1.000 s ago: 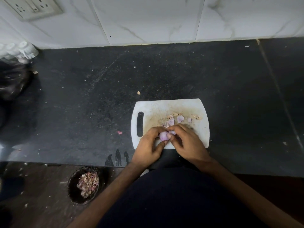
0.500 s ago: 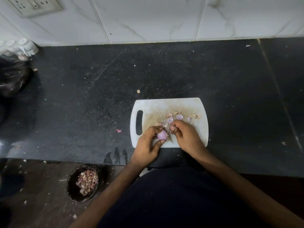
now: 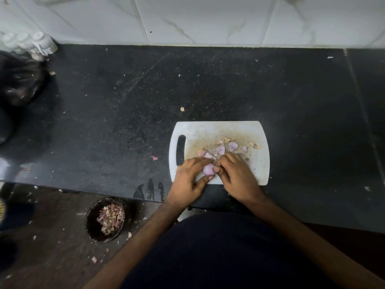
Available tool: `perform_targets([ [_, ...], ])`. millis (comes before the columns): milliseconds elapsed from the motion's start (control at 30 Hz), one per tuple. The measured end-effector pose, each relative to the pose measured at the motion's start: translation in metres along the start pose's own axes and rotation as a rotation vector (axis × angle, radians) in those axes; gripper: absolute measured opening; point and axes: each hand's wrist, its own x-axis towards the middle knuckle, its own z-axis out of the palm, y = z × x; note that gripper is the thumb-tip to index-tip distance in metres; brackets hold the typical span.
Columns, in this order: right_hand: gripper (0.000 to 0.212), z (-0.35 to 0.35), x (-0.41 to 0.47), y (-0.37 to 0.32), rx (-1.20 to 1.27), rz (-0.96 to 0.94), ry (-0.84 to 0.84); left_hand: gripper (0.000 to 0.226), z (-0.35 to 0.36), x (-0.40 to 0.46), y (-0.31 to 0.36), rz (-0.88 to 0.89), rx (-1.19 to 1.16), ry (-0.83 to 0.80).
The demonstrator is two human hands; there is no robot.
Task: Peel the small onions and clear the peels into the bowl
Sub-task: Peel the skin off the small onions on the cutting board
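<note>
A small pale-purple onion (image 3: 208, 169) sits between both hands over the near edge of the white cutting board (image 3: 258, 170). My left hand (image 3: 188, 180) grips it from the left and below. My right hand (image 3: 236, 176) pinches it from the right, thumb tip on the onion. Loose pink and tan peels (image 3: 226, 148) lie scattered on the board just beyond my fingers. A dark bowl (image 3: 93, 228) with a heap of peels stands on the floor below the counter edge, to the lower left.
The black stone counter (image 3: 208, 90) runs back to a white tiled wall. A dark shiny bag (image 3: 18, 82) and white bottle caps (image 3: 31, 43) sit at the far left. Stray peel bits (image 3: 182, 109) lie on the counter and floor.
My right hand has come back onto the onion after pulling away toward the peels; both hands now close on it again. The camera has tilted slightly down.
</note>
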Motion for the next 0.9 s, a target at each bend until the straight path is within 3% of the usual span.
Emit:
perform_targets([
  [200,0.02,0.005,-0.001,0.001,-0.08,0.02,-0.037,0.04,0.001,0.002,0.002,0.009,0.059,-0.023],
  [500,0.031,0.0,0.006,0.0,0.024,0.066,-0.076,0.044,0.003,0.0,0.006,0.097,0.385,-0.046],
  [900,0.022,-0.01,0.014,0.001,0.174,0.058,-0.136,0.047,0.002,0.004,-0.004,0.26,0.418,-0.092],
])
